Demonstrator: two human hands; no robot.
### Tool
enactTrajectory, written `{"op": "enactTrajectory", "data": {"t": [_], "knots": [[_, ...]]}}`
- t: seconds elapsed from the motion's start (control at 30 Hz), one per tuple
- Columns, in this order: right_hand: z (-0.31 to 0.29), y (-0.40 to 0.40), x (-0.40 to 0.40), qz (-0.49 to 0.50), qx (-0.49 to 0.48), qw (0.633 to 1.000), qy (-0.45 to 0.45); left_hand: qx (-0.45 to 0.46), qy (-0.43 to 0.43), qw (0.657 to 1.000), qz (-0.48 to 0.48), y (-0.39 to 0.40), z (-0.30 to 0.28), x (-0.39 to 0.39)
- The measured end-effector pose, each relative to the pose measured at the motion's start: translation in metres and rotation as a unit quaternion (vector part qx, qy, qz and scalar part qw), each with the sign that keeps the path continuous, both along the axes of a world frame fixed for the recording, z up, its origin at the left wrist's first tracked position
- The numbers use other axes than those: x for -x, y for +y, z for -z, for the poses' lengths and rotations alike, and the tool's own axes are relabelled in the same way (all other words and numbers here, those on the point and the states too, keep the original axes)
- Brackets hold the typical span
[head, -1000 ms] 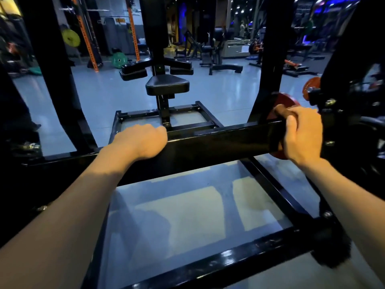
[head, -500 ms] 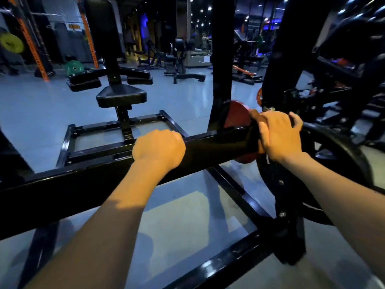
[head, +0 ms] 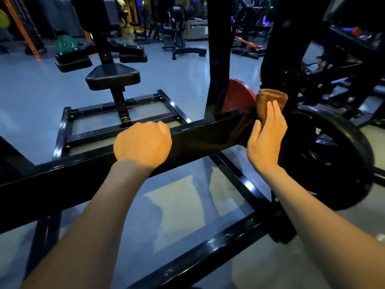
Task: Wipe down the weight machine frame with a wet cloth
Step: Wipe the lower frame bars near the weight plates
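Head view gives us two bare forearms reaching forward over one long black crossbar (head: 208,132) of the weight machine frame, which runs from lower left up to the right. Our left hand (head: 143,146) sits on top of that bar near its middle, knuckles up, fingers curled together over the far edge so that it grips the bar. Our right hand (head: 265,138) is at the bar's right end, fingers straight and close together, pressing one brown cloth (head: 270,99) against the end of the bar; the cloth is bunched and stands up above the fingertips, and we cannot tell whether the thumb hooks round it. Just behind the cloth we count one red weight plate (head: 237,97), partly hidden by the bar, and just right of the hand one large black weight plate (head: 329,159) standing on edge. Beyond the bar stands one black padded seat (head: 112,77) on a post, rising from a rectangular black floor frame (head: 116,119), with two black pads (head: 73,61) on either side of the upright behind it. One green plate (head: 65,43) lies further back on the grey floor (head: 31,97), near one orange rack post (head: 19,26). Below our arms, one more black rail (head: 208,255) of the frame crosses low in front.
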State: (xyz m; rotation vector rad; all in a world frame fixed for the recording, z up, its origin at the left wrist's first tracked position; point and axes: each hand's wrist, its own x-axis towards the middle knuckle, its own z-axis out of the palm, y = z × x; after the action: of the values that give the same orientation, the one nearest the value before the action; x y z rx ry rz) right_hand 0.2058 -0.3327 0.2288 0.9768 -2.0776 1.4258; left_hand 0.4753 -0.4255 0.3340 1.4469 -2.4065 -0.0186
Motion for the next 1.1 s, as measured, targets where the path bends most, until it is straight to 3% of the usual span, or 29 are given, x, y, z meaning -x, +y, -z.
{"op": "enactTrajectory", "data": {"t": [0.07,0.13,0.2,0.23,0.3,0.4,0.5,0.6,0.7,0.83,0.93,1.03,1.1], "knots": [[0.012,-0.007,-0.005,0.035,0.064,0.997,-0.003,0.027,0.023,0.999,-0.018,-0.004,0.003,0.004],[0.028,-0.008,-0.012,0.039,0.143,0.987,-0.068,0.177,0.056,0.983,0.012,-0.008,0.013,0.014],[0.041,-0.002,-0.023,0.019,0.229,0.952,-0.203,0.316,0.161,0.927,0.122,-0.003,0.030,0.031],[0.049,0.004,-0.026,0.009,0.265,0.923,-0.279,0.331,0.213,0.895,0.209,0.005,0.044,0.044],[0.064,0.023,-0.034,-0.042,0.309,0.846,-0.432,0.269,0.262,0.855,0.358,0.029,0.082,0.070],[0.079,0.063,-0.040,-0.134,0.321,0.692,-0.633,0.036,0.305,0.862,0.403,0.061,0.154,0.098],[0.101,0.096,-0.036,-0.162,0.323,0.631,-0.686,-0.194,0.365,0.848,0.331,0.075,0.209,0.117],[0.112,0.114,-0.035,-0.172,0.305,0.600,-0.719,-0.290,0.336,0.811,0.381,0.086,0.229,0.125],[0.110,0.115,-0.045,-0.183,0.242,0.593,-0.746,-0.377,0.248,0.764,0.462,0.097,0.255,0.120],[0.106,0.097,-0.050,-0.109,0.110,0.651,-0.743,-0.355,0.242,0.795,0.428,0.076,0.261,0.129],[0.113,0.090,-0.046,-0.106,-0.036,0.686,-0.719,-0.409,0.267,0.781,0.389,0.056,0.261,0.134],[0.120,0.084,-0.052,-0.070,-0.164,0.763,-0.621,-0.490,0.273,0.763,0.321,0.040,0.260,0.131],[0.130,0.084,-0.050,-0.077,-0.181,0.823,-0.533,-0.564,0.254,0.740,0.263,0.031,0.253,0.128]]}}
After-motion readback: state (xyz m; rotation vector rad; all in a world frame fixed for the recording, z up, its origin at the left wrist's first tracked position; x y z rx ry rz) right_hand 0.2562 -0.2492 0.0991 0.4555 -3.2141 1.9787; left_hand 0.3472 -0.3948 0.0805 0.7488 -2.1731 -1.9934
